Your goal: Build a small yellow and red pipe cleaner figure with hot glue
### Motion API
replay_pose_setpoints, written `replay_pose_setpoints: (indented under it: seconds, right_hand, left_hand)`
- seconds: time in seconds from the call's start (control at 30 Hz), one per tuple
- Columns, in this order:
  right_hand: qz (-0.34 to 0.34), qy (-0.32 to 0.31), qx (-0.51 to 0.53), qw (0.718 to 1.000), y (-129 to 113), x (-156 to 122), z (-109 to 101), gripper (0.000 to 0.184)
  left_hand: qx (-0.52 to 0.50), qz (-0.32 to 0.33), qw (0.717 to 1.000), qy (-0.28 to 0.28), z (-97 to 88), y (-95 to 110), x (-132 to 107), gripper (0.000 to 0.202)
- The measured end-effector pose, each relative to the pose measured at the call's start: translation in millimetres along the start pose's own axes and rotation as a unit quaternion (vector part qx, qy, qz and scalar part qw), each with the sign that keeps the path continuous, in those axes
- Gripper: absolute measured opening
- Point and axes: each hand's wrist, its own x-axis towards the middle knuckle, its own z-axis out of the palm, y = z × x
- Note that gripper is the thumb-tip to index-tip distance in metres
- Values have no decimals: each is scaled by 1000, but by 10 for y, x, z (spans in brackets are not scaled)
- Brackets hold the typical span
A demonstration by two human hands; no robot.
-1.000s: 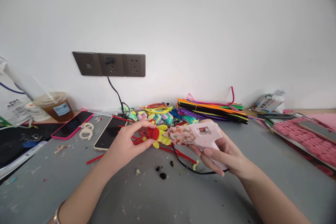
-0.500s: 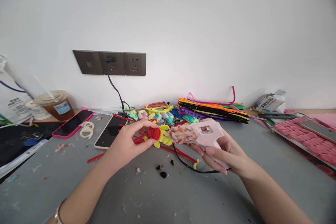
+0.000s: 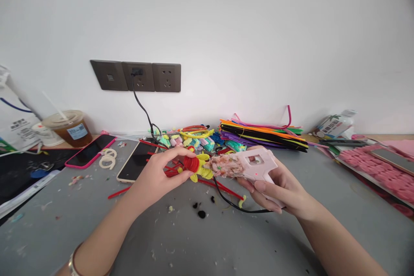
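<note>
Between thumb and fingers, my left hand (image 3: 161, 170) pinches a red and yellow pipe-cleaner figure (image 3: 191, 164), its coiled red part at the left and yellow loops at the right. My right hand (image 3: 281, 185) is wrapped round the handle of a pale pink glue gun (image 3: 258, 166) with a small red light lit. Fuzz and glue residue coat the gun's front, and its tip points left, at the yellow loops. Whether the tip touches them I cannot tell. A black cord (image 3: 236, 207) runs from below the gun's handle.
Bundled pipe cleaners (image 3: 261, 136) and small coloured pieces (image 3: 194, 138) lie along the wall. Red stems (image 3: 119, 192) are scattered behind my hands. Left are two phones (image 3: 90, 151) and a drink cup (image 3: 69, 127); right, a pink knitted-looking piece (image 3: 371, 164). Sockets (image 3: 136, 76) are on the wall.
Almost nothing differs; both hands keep their grips, and the whole view has shifted very slightly.
</note>
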Motion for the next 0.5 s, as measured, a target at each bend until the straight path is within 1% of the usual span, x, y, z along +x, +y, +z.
replay_pose_setpoints:
  seconds: [0.27, 0.5]
  right_hand:
    - [5, 6, 0, 1000, -18, -9, 12, 40]
    - [21, 36, -5, 999, -16, -11, 19, 44]
  left_hand:
    - [1, 5, 1000, 1, 1, 10, 0, 23]
    - [2, -1, 1000, -3, 2, 7, -9, 23]
